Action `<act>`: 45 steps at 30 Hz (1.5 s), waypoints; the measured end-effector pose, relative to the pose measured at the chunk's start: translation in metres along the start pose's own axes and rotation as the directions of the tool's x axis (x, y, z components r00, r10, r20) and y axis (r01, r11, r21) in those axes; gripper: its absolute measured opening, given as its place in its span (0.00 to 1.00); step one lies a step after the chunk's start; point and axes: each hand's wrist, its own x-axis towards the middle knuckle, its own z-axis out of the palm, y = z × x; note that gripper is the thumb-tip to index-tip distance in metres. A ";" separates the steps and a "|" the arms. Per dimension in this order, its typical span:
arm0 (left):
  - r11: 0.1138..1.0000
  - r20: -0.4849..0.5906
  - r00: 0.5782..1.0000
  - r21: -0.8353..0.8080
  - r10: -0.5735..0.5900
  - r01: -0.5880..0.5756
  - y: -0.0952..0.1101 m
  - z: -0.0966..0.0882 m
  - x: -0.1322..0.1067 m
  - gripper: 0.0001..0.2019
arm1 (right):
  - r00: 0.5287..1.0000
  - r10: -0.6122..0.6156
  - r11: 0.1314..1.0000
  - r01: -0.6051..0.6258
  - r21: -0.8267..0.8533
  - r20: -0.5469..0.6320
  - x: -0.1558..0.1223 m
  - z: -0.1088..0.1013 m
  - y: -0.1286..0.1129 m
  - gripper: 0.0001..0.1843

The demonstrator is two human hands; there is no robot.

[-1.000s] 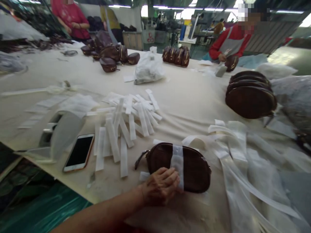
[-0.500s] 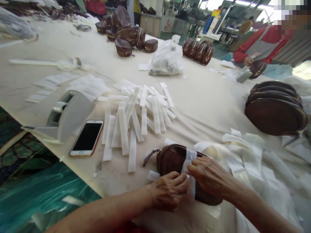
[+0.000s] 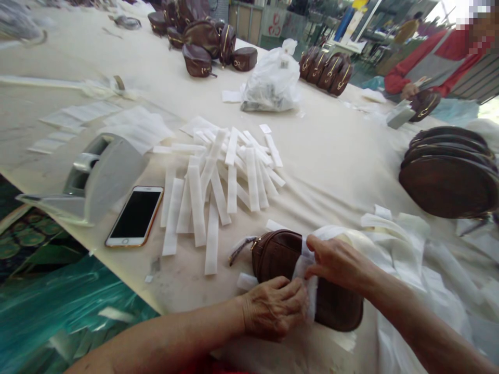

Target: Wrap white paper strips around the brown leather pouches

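A dark brown leather bag (image 3: 277,255) with a zip and a dangling pull at its left end lies on the table in front of me. A thin white strip (image 3: 311,298) wraps across its middle. My left hand (image 3: 276,307) rests along the bag's near side, its bent fingertips pinching the strip's near part. From the right, my right hand (image 3: 338,261) reaches over the bag, thumb and forefinger on the strip's upper part. The fingers partly hide where the strip's ends lie.
Loose white strips (image 3: 198,202) are piled ahead, beside a phone (image 3: 134,216) and a grey tape dispenser (image 3: 113,179). White material (image 3: 405,265) heaps at right, below stacked brown bags (image 3: 448,176). A plastic bag (image 3: 271,85) stands farther back. Another person (image 3: 432,67) handles a brown bag.
My right hand has lifted slightly, its thumb and forefinger farther apart on the strip. My left hand has stayed nearly in place. The view has tilted down a little.
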 end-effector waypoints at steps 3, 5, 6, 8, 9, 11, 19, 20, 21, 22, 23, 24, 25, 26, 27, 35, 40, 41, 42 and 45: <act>1.000 0.050 0.999 0.015 0.005 -0.006 0.000 -0.001 0.000 0.17 | 0.999 -0.044 0.994 0.043 0.097 0.005 0.009 -0.003 0.016 0.09; 1.000 0.054 0.999 0.022 0.008 -0.009 0.000 -0.001 0.000 0.16 | 0.998 -0.070 0.984 0.070 0.163 -0.011 0.013 -0.005 0.027 0.10; 1.000 0.041 0.999 0.025 0.007 -0.008 0.000 -0.002 0.000 0.16 | 0.997 -0.072 0.979 0.077 0.187 -0.037 0.013 -0.005 0.032 0.10; 1.000 0.005 1.000 0.031 0.002 -0.002 0.000 -0.002 0.000 0.16 | 0.991 -0.044 0.976 0.069 0.208 -0.123 0.006 -0.002 0.038 0.10; 0.999 -0.002 1.000 0.035 0.000 0.000 0.000 -0.001 0.000 0.15 | 0.982 -0.028 0.975 0.068 0.209 -0.189 0.000 0.002 0.039 0.10; 0.999 0.004 1.000 0.046 0.000 0.000 0.001 -0.001 0.000 0.16 | 0.927 -0.041 0.969 0.128 0.211 -0.372 -0.017 0.015 0.033 0.11; 0.999 -0.115 0.993 0.035 -0.004 0.008 0.002 0.004 0.000 0.11 | 0.624 -0.301 0.944 0.303 -0.131 -0.721 -0.061 0.095 -0.008 0.20; 0.999 -0.120 0.993 0.034 -0.008 0.012 0.002 0.004 0.000 0.11 | 0.615 -0.308 0.946 0.282 -0.162 -0.726 -0.061 0.099 -0.008 0.21; 0.999 -0.131 0.991 0.031 -0.009 0.013 0.002 0.004 -0.001 0.11 | 0.614 -0.316 0.946 0.266 -0.188 -0.723 -0.062 0.102 -0.008 0.21; 1.000 -0.145 0.989 0.027 -0.006 0.010 0.002 0.003 -0.001 0.11 | 0.614 -0.325 0.944 0.255 -0.210 -0.719 -0.062 0.104 -0.007 0.21; 1.000 -0.159 0.987 0.024 0.001 0.003 0.002 0.002 -0.001 0.11 | 0.615 -0.333 0.942 0.247 -0.226 -0.715 -0.062 0.105 -0.007 0.21; 1.000 -0.175 0.984 0.017 0.008 -0.005 0.002 0.001 -0.001 0.10 | 0.615 -0.338 0.941 0.244 -0.236 -0.712 -0.063 0.106 -0.006 0.21; 1.000 -0.193 0.981 0.004 0.009 -0.009 0.002 0.000 -0.001 0.10 | 0.614 -0.343 0.939 0.245 -0.241 -0.711 -0.063 0.107 -0.006 0.21; 1.000 -0.214 0.977 -0.012 0.004 -0.007 0.002 -0.001 -0.001 0.09 | 0.609 -0.348 0.937 0.251 -0.243 -0.713 -0.064 0.108 -0.007 0.21; 1.000 -0.232 0.973 -0.027 -0.009 0.003 0.002 -0.002 -0.001 0.09 | 0.600 -0.356 0.933 0.265 -0.242 -0.717 -0.066 0.108 -0.009 0.21; 0.991 -0.186 0.981 -0.131 -0.058 0.033 0.006 -0.014 0.006 0.12 | 0.584 -0.258 0.908 0.420 0.014 -0.770 -0.093 0.106 -0.025 0.15; 0.936 -0.150 0.927 -0.133 -0.344 0.326 -0.012 -0.038 0.019 0.19 | 0.470 0.300 0.921 0.084 0.381 -0.830 -0.104 0.111 0.014 0.15; 0.865 -0.126 0.856 -0.092 -0.501 0.493 -0.018 -0.042 0.021 0.19 | 0.476 0.439 0.859 0.028 0.512 -0.762 -0.102 0.112 0.023 0.18; 0.755 -0.071 0.752 -0.054 -0.655 0.653 -0.026 -0.045 0.024 0.20 | 0.502 0.551 0.771 0.000 0.637 -0.666 -0.098 0.114 0.031 0.23; 0.475 0.165 0.464 0.032 -0.871 0.880 -0.046 -0.051 0.031 0.21 | 0.657 0.651 0.500 0.007 0.866 -0.381 -0.085 0.115 0.046 0.30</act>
